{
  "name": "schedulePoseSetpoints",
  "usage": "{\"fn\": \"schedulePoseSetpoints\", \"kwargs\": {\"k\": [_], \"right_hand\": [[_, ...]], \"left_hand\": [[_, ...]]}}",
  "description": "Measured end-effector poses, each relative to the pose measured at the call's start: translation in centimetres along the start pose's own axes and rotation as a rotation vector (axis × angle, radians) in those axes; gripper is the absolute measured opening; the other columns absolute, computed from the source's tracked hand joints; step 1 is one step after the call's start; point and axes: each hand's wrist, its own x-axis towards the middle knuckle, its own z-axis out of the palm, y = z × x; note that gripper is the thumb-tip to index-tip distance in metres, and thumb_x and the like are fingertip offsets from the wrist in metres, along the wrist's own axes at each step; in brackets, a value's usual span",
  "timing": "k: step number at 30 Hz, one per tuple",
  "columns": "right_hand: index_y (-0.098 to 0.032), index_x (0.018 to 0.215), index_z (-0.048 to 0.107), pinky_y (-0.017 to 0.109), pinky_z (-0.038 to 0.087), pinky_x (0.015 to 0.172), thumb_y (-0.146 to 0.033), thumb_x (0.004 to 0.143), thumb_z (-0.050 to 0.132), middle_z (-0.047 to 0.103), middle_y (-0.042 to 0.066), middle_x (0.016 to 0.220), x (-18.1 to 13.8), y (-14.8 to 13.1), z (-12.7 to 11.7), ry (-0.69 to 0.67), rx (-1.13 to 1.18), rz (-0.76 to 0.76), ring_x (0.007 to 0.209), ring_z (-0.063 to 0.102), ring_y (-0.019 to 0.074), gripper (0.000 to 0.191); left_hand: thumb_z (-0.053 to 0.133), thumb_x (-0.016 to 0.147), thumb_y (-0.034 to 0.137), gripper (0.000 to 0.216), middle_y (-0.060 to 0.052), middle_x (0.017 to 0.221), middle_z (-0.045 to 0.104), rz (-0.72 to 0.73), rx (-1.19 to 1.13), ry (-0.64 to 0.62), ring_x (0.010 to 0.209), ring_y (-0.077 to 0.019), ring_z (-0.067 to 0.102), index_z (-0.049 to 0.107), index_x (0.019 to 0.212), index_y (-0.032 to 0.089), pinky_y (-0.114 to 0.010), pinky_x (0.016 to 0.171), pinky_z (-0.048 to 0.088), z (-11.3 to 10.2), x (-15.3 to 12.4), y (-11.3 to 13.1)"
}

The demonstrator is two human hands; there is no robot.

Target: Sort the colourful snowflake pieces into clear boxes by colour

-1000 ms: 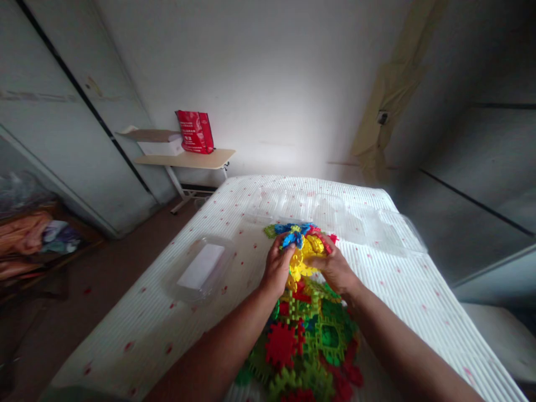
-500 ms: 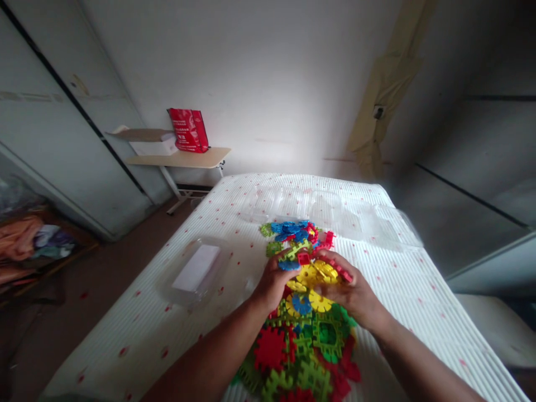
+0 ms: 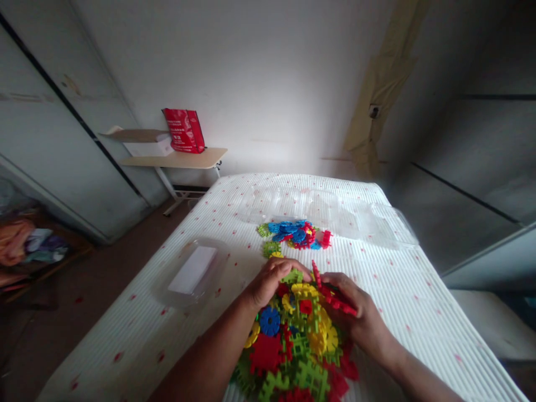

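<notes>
A heap of plastic interlocking building pieces [image 3: 304, 346] in red, green, yellow and blue lies in front of me. My left hand [image 3: 272, 285] curves around its far left edge, fingers stretched out and touching the pieces. On the other side, my right hand [image 3: 360, 310] has red toothed pieces [image 3: 337, 301] between its thumb and fingers, just above yellow notched discs [image 3: 322, 335]. A flat red square piece [image 3: 267, 353] and a blue disc [image 3: 269, 321] lie on the near left part of the heap. Part of the right fingers is hidden.
A smaller group of blue discs [image 3: 288, 230] and red and green pieces lies farther back. Behind it is a clear plastic tray [image 3: 347, 215]. To the left, a clear lid-like container [image 3: 209, 285] holds a white slip. A red bag [image 3: 184, 131] stands on a side table [image 3: 209, 158].
Both hands have drawn toward me and down onto the heap, bringing yellow, green and red pieces from the back group. The blue disc by my left fingers is no longer there.
</notes>
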Motion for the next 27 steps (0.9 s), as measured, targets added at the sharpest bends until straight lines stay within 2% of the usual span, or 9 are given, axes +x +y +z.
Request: {"fn": "schedulePoseSetpoints", "kwargs": {"k": [5,8,10,12,15,18,21,24,27], "right_hand": [[-0.023,0.11,0.055,0.027,0.053,0.082,-0.027,0.082,0.056,0.062,0.007,0.109,-0.7,-0.1,-0.9,-0.021,-0.044,0.053,0.098,0.061,0.0179,0.028],[-0.023,0.114,0.054,0.03,0.052,0.085,-0.026,0.081,0.056,0.061,0.008,0.112,-1.6,-0.3,-1.6,-0.063,-0.124,-0.008,0.102,0.06,0.0194,0.033],[-0.023,0.12,0.051,0.033,0.05,0.089,-0.028,0.077,0.06,0.058,0.01,0.119,-2.4,-0.4,-1.9,-0.115,-0.213,-0.101,0.11,0.055,0.0225,0.044],[-0.022,0.129,0.045,0.042,0.045,0.094,-0.033,0.073,0.064,0.051,0.012,0.129,-3.3,-0.6,-1.9,-0.17,-0.322,-0.214,0.12,0.047,0.0275,0.06],[-0.022,0.136,0.038,0.057,0.03,0.102,-0.044,0.07,0.065,0.04,0.014,0.139,-4.5,-0.8,-1.2,-0.221,-0.492,-0.326,0.129,0.033,0.0353,0.076],[-0.031,0.136,0.038,0.063,0.02,0.103,-0.045,0.073,0.063,0.04,0.009,0.141,-5.3,-0.7,0.2,-0.248,-0.62,-0.382,0.131,0.03,0.0368,0.07],[-0.036,0.133,0.041,0.066,0.02,0.101,-0.039,0.075,0.062,0.04,0.006,0.141,-5.4,-0.6,1.7,-0.263,-0.657,-0.415,0.13,0.031,0.0374,0.061],[-0.033,0.132,0.043,0.069,0.016,0.1,-0.045,0.075,0.06,0.039,0.008,0.142,-5.2,-0.5,2.9,-0.264,-0.674,-0.436,0.129,0.031,0.0396,0.06],[-0.028,0.133,0.043,0.068,0.009,0.102,-0.057,0.074,0.055,0.038,0.01,0.142,-4.8,-0.4,3.5,-0.263,-0.717,-0.45,0.13,0.027,0.0402,0.067]], "left_hand": [[0.036,0.082,0.056,0.057,-0.013,0.081,0.069,-0.044,-0.119,-0.107,0.068,-0.021,0.063,0.069,0.085,0.008,-0.035,0.071,0.047,-0.2,-0.4,-0.7],[0.036,0.081,0.06,0.061,-0.015,0.084,0.069,-0.05,-0.183,-0.158,0.065,-0.0212,0.063,0.067,0.09,0.008,-0.036,0.069,0.048,-0.3,-0.4,-0.9],[0.037,0.079,0.062,0.063,-0.016,0.092,0.067,-0.038,-0.18,-0.167,0.071,-0.0222,0.063,0.064,0.099,0.008,-0.036,0.07,0.047,-0.4,-0.3,-0.8],[0.039,0.079,0.062,0.064,-0.016,0.105,0.064,0.001,-0.13,-0.106,0.086,-0.0242,0.061,0.059,0.112,0.01,-0.037,0.077,0.045,-0.4,-0.2,-0.6],[0.037,0.08,0.06,0.063,-0.013,0.115,0.059,0.059,-0.019,0.017,0.103,-0.0258,0.052,0.054,0.12,0.014,-0.04,0.093,0.037,-0.4,-0.1,-0.3],[0.035,0.082,0.058,0.059,-0.01,0.114,0.06,0.05,0.117,0.079,0.104,-0.0251,0.052,0.056,0.119,0.016,-0.04,0.095,0.036,-0.7,-0.2,0.2],[0.037,0.085,0.053,0.05,-0.008,0.117,0.06,0.001,0.304,0.101,0.106,-0.023,0.053,0.056,0.118,0.02,-0.036,0.093,0.039,-1.1,-0.1,1.0],[0.042,0.086,0.045,0.039,-0.007,0.114,0.061,0.003,0.53,0.162,0.107,-0.0207,0.054,0.061,0.111,0.022,-0.033,0.094,0.04,-1.2,0.1,2.1],[0.043,0.088,0.038,0.034,-0.007,0.109,0.062,0.048,0.696,0.221,0.106,-0.0191,0.054,0.062,0.109,0.022,-0.034,0.096,0.04,-1.3,-0.5,3.6]]}}
